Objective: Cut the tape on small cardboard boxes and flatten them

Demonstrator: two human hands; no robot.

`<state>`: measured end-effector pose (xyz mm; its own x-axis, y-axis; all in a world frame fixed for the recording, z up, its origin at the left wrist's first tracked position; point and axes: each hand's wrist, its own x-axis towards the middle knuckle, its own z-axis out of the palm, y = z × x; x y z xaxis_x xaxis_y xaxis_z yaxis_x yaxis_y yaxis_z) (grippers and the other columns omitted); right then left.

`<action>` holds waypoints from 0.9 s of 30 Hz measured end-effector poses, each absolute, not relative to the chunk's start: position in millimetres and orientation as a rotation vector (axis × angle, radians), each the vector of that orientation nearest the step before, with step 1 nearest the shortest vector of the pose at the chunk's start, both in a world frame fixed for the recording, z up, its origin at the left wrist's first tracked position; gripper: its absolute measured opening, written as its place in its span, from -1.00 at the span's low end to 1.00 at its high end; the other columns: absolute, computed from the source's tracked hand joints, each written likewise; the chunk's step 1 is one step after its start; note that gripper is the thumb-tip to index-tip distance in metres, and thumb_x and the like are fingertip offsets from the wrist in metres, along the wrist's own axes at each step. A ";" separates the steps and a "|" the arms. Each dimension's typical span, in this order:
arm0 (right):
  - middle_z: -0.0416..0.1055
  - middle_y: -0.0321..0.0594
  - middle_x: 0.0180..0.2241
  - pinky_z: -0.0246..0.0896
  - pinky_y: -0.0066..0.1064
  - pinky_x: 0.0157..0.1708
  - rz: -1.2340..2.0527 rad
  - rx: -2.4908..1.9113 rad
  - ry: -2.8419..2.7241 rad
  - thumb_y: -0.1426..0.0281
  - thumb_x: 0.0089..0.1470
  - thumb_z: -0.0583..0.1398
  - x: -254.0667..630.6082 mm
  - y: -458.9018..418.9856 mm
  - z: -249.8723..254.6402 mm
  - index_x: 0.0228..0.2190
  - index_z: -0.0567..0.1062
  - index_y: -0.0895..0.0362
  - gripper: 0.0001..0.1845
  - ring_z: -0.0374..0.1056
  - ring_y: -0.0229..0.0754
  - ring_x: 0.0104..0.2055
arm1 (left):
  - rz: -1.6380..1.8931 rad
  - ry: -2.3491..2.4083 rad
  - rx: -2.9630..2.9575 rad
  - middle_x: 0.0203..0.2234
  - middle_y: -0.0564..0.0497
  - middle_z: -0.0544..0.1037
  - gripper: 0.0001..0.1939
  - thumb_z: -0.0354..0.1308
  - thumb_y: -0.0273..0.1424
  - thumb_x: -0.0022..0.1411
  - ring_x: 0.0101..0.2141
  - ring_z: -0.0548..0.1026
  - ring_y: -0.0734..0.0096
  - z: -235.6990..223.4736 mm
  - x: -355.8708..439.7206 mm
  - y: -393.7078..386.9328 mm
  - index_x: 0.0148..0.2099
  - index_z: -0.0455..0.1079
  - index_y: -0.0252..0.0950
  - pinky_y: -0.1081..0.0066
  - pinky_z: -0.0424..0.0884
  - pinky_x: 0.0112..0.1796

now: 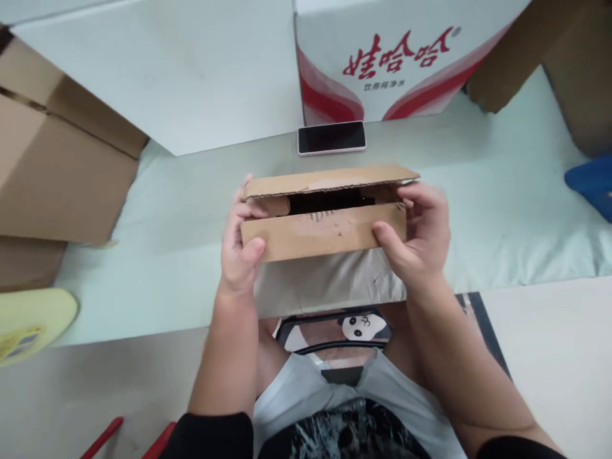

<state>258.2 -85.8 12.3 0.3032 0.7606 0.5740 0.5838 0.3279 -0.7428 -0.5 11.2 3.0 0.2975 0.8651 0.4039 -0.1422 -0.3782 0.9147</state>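
Note:
A small brown cardboard box is held between my two hands, its front wall facing me. Its lid stands partly raised, leaving a gap with a dark inside; what lies in there I cannot make out. My left hand grips the left end, thumb on the front wall and fingers at the gap. On the right end my right hand is closed the same way, thumb pressed on the front and fingers by the lid's corner. Just beyond the box a phone with a dark screen lies on the table.
A pale green cloth covers the table. Along the back stand a plain white box and a white carton with red lettering. Brown cartons are stacked at left, above a yellow container. A blue object sits at right.

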 end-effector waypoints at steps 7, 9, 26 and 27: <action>0.11 -0.06 0.36 0.09 0.20 0.32 0.336 -1.484 -1.431 0.19 0.21 0.13 252.8 -83.9 27.8 0.27 0.18 -0.08 -0.38 -0.03 0.18 0.45 | 1.257 0.759 1.457 0.26 0.06 0.38 -0.64 0.34 -0.20 0.06 0.32 0.26 0.01 5.2 0.1 9.3 -0.11 0.35 -0.05 -0.09 0.15 0.29; 0.21 -0.04 0.30 0.13 0.17 0.30 0.312 -1.502 -1.421 0.18 0.22 0.11 253.1 -83.7 27.5 0.26 0.21 -0.06 -0.40 0.06 0.17 0.41 | 1.267 0.813 1.430 0.24 0.07 0.41 -0.61 0.36 -0.21 0.03 0.27 0.33 0.04 9.8 3.2 5.1 -0.13 0.30 -0.05 -0.07 0.21 0.26; 0.10 -0.06 0.38 0.25 0.05 0.22 0.362 -1.471 -1.339 -0.08 0.31 -0.21 253.1 -76.3 -9.6 0.36 0.04 -0.09 -0.29 0.14 0.06 0.39 | 1.265 0.966 1.466 0.19 -0.04 0.45 -0.65 0.26 -0.15 0.06 0.35 0.19 -0.04 3.7 -13.2 13.4 -0.11 0.60 -0.14 0.10 0.04 0.35; 0.11 -0.07 0.39 0.24 0.04 0.23 0.428 -1.445 -1.314 -0.09 0.31 -0.21 253.6 -75.3 -12.8 0.36 0.04 -0.09 -0.28 0.15 0.05 0.39 | 1.278 0.989 1.405 0.15 -0.05 0.47 -0.64 0.26 -0.15 0.04 0.34 0.21 -0.04 4.0 -14.6 14.0 -0.11 0.59 -0.14 0.09 0.06 0.35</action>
<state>253.6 -75.3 -12.8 0.3235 0.8672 0.3786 0.4780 0.1956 -0.8563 -14.6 14.0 4.0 0.1229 0.9689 0.2149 -0.0355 -0.2121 0.9766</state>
